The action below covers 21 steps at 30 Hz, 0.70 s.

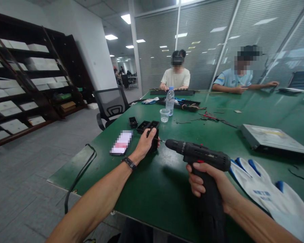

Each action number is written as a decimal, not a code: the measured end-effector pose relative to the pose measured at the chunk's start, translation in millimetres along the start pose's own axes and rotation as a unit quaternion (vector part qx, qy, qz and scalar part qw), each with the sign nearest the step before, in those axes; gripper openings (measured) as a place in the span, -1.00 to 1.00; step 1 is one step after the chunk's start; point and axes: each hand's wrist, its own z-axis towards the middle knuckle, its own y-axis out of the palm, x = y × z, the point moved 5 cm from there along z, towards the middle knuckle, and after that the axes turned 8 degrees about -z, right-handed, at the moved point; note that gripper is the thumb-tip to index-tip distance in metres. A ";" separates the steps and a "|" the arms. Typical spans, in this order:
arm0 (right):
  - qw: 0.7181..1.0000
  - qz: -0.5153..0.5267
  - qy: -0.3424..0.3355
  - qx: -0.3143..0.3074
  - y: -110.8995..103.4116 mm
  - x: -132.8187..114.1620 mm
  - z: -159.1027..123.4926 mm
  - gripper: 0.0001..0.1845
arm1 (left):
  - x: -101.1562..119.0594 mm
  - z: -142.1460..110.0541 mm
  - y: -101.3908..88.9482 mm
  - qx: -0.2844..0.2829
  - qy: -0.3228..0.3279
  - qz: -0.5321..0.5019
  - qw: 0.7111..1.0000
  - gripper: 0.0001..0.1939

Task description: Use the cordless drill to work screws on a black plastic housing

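Green table (pixel 147 189) in an office, two people seated opposite; left hand (pixel 145 143) closed around a small black part (pixel 154 140), steadying it beside the phone (pixel 121 142); right hand (pixel 207 184) wraps the drill (pixel 197 153), long axis level, bit pointing left into the part; probably driving a screw; next, keep the bit squarely seated.
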 end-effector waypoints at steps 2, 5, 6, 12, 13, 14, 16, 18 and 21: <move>1.000 0.001 -0.002 -0.005 -0.2 -0.3 -0.7 -0.78 | -0.8 1.2 0.1 0.001 -0.003 -0.003 1.000 -0.45; 1.000 -0.004 -0.006 -0.002 -0.8 -1.7 -2.1 -0.78 | -1.0 2.4 0.7 0.003 -0.014 -0.005 1.000 -0.44; 1.000 -0.007 -0.006 -0.002 -1.0 -2.2 -2.4 -0.78 | -0.7 2.5 1.2 0.002 -0.017 -0.003 1.000 -0.44; 1.000 -0.020 -0.008 -0.011 -3.5 -6.2 -1.2 -0.77 | 2.7 2.1 3.7 -0.008 -0.011 -0.009 1.000 -0.45; 1.000 -0.021 -0.009 -0.009 -4.4 -6.8 -0.9 -0.78 | 3.0 1.9 4.0 -0.010 -0.010 -0.013 1.000 -0.45; 1.000 -0.023 -0.008 -0.008 -5.3 -7.1 -0.7 -0.78 | 3.5 1.8 4.2 -0.013 -0.009 -0.018 1.000 -0.46; 1.000 -0.023 -0.006 -0.001 -7.0 -7.8 -0.8 -0.78 | 4.6 1.4 4.9 -0.021 -0.008 -0.026 0.999 -0.46; 1.000 -0.028 -0.005 0.002 -7.2 -8.4 -1.2 -0.78 | 5.8 1.0 5.5 -0.029 -0.008 -0.032 0.999 -0.46; 0.999 -0.042 -0.007 0.006 -5.4 -9.8 -2.3 -0.77 | 5.7 0.7 5.5 -0.036 -0.013 -0.039 0.998 -0.47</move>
